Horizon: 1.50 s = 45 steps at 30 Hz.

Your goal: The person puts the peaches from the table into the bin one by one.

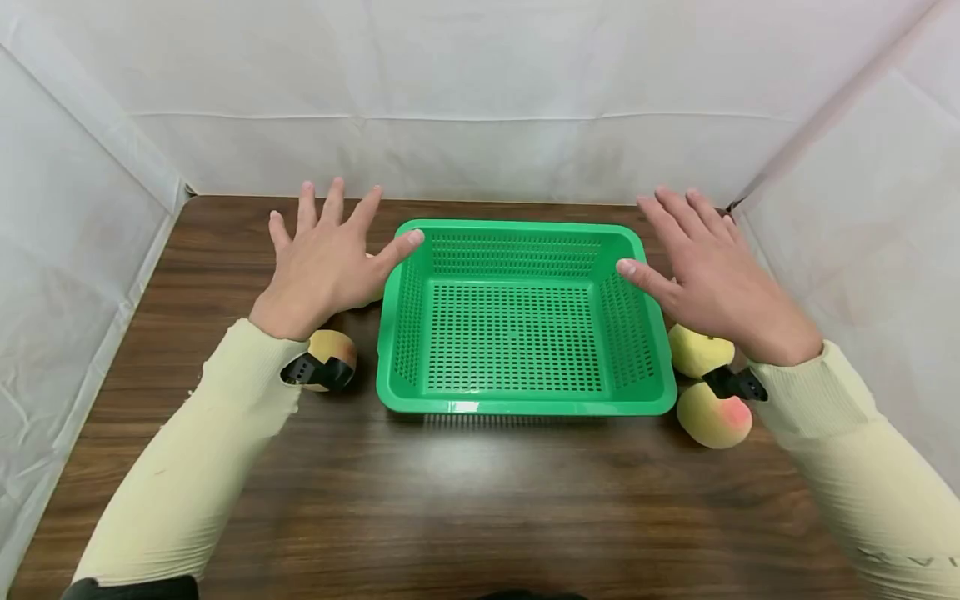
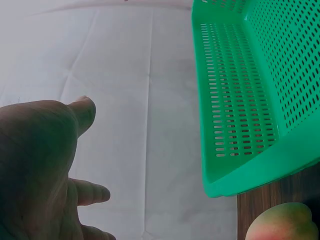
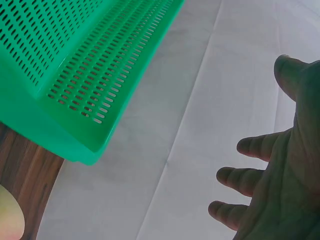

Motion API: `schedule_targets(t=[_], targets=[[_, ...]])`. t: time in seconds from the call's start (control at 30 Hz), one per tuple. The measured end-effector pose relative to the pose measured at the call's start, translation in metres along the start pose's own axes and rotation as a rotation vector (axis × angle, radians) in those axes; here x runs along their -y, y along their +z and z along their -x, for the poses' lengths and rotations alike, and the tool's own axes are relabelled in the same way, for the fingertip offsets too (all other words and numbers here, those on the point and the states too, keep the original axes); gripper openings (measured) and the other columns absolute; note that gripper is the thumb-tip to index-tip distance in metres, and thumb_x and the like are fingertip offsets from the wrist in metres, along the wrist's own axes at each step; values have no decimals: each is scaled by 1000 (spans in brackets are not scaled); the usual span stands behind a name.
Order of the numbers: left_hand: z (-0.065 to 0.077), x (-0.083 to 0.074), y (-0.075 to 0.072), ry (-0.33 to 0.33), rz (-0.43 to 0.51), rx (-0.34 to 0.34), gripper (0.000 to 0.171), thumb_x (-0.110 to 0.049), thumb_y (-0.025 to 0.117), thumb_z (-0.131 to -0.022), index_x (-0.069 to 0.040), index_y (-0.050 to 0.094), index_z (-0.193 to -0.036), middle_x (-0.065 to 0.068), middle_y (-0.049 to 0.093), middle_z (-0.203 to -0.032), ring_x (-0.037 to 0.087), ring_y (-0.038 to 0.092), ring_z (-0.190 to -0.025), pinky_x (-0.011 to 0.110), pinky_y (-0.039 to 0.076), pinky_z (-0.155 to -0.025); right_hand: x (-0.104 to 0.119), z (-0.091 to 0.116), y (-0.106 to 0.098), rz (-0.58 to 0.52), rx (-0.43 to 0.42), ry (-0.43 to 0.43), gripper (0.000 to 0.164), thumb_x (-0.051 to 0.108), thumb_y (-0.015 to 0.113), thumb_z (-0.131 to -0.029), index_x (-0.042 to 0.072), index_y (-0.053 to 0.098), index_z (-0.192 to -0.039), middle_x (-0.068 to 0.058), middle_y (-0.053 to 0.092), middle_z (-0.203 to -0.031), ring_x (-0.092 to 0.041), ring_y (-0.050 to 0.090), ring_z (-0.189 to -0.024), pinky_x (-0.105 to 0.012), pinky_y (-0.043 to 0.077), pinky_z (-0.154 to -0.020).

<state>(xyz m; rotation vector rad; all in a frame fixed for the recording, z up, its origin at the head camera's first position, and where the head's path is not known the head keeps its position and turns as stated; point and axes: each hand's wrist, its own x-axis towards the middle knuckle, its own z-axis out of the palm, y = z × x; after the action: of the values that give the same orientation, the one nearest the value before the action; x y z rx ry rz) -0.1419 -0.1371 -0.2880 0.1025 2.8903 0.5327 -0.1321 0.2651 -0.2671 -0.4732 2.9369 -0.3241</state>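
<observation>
A green plastic basket (image 1: 513,407) with slotted sides and a perforated bottom stands on the dark wooden table, nothing inside it. My left hand (image 1: 322,267) hovers at its left, fingers spread and straight; the thumb overlaps the rim in the head view, but the left wrist view shows a gap. On the other side my right hand (image 1: 712,275) is held with extended fingers, also apart from the basket in the right wrist view. Beneath the left wrist lies a peach (image 1: 333,346). By the right wrist are a yellow-green fruit (image 1: 697,350) and a pink-blushed peach (image 1: 712,417).
White cloth walls (image 1: 480,158) enclose the back and both sides of the table (image 1: 465,500). Something pale shows partly behind the left hand, mostly hidden. Each wrist wears a black strap with a small camera.
</observation>
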Motion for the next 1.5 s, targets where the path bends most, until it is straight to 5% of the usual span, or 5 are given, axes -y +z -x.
schedule_targets(t=[0.5, 0.87, 1.13, 1.37, 1.5], targets=[[-1, 16, -5, -26, 23, 45, 97, -88, 26, -93, -29, 8, -169, 18, -12, -175, 50, -19, -159, 82, -8, -117, 12, 27, 10, 17, 81, -36, 84, 55, 52, -106, 16, 12, -169, -14, 7, -177, -43, -2, -164, -73, 5, -125], [-4, 43, -6, -99, 38, 64, 102, -90, 28, -91, -27, 7, -169, 23, -10, -174, 55, -15, -158, 84, -3, -115, 18, 51, 50, -4, 28, -192, 82, 47, 61, -104, 10, 23, -166, -18, 29, -171, -47, 20, -160, -66, 19, -126], [-9, 73, -5, -134, 61, 131, 106, -89, 30, -91, -24, 1, -169, 27, -12, -173, 59, -19, -155, 86, -2, -114, 30, 79, 81, 46, -22, -239, 84, 53, 64, -100, 11, 30, -164, -17, 35, -168, -45, 32, -155, -60, 30, -123], [-12, 101, 5, -143, 77, 219, 106, -82, 40, -95, -19, -3, -169, 31, -11, -171, 62, -20, -153, 85, 12, -113, 31, 90, 97, 38, 1, -224, 79, 56, 63, -100, 11, 39, -160, -14, 45, -163, -42, 39, -152, -59, 37, -119], [-14, 118, 16, -123, 94, 262, 106, -74, 48, -98, -11, 0, -168, 34, -6, -170, 61, -18, -154, 80, 7, -119, 28, 92, 107, 14, -9, -236, 73, 51, 67, -98, 8, 47, -154, -14, 52, -156, -41, 47, -147, -57, 42, -115]])
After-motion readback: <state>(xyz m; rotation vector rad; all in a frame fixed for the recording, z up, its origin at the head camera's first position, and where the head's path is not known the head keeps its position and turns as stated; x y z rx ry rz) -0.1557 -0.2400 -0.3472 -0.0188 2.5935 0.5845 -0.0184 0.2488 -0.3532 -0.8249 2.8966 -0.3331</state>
